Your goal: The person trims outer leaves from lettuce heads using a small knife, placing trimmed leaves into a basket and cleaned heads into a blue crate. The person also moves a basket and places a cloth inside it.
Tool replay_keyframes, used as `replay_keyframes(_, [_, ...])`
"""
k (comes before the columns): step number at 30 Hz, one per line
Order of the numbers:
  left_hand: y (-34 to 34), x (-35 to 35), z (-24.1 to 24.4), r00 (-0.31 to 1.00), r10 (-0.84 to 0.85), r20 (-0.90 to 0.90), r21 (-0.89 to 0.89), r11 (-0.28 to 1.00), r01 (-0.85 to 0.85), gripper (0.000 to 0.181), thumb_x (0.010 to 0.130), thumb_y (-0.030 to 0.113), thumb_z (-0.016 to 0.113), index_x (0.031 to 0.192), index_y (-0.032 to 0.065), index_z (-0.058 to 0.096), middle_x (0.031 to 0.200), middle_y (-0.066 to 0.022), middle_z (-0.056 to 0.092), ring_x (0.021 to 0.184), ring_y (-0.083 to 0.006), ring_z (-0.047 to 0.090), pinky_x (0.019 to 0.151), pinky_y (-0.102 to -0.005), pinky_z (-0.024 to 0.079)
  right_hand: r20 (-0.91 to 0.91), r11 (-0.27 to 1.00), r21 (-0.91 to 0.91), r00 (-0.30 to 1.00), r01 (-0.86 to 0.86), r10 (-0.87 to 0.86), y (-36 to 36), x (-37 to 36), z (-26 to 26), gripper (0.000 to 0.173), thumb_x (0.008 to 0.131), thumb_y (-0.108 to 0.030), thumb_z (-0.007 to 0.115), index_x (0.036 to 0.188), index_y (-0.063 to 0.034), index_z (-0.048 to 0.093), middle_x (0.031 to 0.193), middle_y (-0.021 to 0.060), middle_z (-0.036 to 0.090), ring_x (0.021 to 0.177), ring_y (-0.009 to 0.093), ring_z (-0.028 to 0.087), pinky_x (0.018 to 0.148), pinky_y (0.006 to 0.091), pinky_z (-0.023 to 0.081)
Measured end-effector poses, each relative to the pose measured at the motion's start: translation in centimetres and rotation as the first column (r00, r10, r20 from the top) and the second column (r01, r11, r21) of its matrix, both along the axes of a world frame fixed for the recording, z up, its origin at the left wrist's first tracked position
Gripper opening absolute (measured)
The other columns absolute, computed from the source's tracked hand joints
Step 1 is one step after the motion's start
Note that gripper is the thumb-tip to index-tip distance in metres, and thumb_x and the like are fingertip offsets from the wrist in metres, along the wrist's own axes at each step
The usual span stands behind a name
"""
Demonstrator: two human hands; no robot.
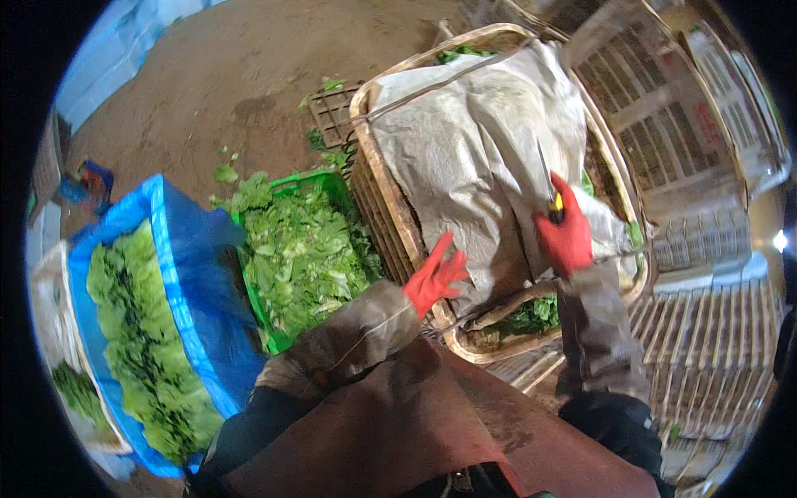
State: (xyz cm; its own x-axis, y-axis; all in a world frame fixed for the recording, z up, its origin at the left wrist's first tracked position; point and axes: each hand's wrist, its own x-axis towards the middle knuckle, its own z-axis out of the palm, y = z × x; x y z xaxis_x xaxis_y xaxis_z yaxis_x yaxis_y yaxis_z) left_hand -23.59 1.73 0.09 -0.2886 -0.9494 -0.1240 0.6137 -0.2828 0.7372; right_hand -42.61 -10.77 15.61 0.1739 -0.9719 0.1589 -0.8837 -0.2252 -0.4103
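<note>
My left hand [436, 274], in a red glove, is held above the near left edge of a large plastic crate [389, 187], its fingers spread and nothing in them. In my right hand [568, 230], also red-gloved, is a knife [556, 203] with a yellow and black handle, its thin blade pointing away from me. A creased whitish sheet [461, 149] lies over the crate, under dark cords. Green leaves [535, 314] show at the crate's near end, below the sheet. What the sheet covers is hidden.
Left of the large crate stands a green crate [283, 342] heaped with loose leaves [299, 249]. Farther left, a blue-lined container [168, 249] holds rows of leafy heads [149, 348]. Stacked slatted crates [703, 336] stand at the right. Leaf scraps [225, 173] lie on the brown floor.
</note>
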Motion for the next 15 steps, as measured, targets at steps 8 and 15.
replay_keyframes(8, [-15.3, -1.1, 16.0, 0.925, -0.085, -0.37, -0.296, 0.955, -0.03, 0.067, 0.091, 0.053, 0.048, 0.144, 0.0164, 0.031, 0.137, -0.0134, 0.049, 0.126, -0.0284, 0.047, 0.099, -0.0421, 0.042, 0.306, 0.877, -0.384, 0.856, -0.288, 0.415, 0.7, 10.1, 17.6, 0.043, 0.076, -0.006, 0.077, 0.116, -0.0031, 0.061, 0.083, -0.0014, 0.063, 0.07, 0.006, 0.056, 0.065, 0.0223, 0.047])
replay_keyframes(15, [-23.3, 2.6, 22.6, 0.817, 0.574, 0.057, -0.642, 0.648, -0.411, 0.044, 0.095, 0.031, 0.052, 0.13, 0.0045, 0.052, 0.126, -0.0149, 0.059, 0.117, -0.0266, 0.056, 0.1, -0.0366, 0.042, -0.277, 0.49, -0.753, 0.887, -0.44, 0.37, -21.5, -2.6, 27.9, 0.039, 0.082, -0.008, 0.071, 0.119, -0.0059, 0.059, 0.099, 0.0053, 0.068, 0.09, 0.02, 0.064, 0.08, 0.0333, 0.051])
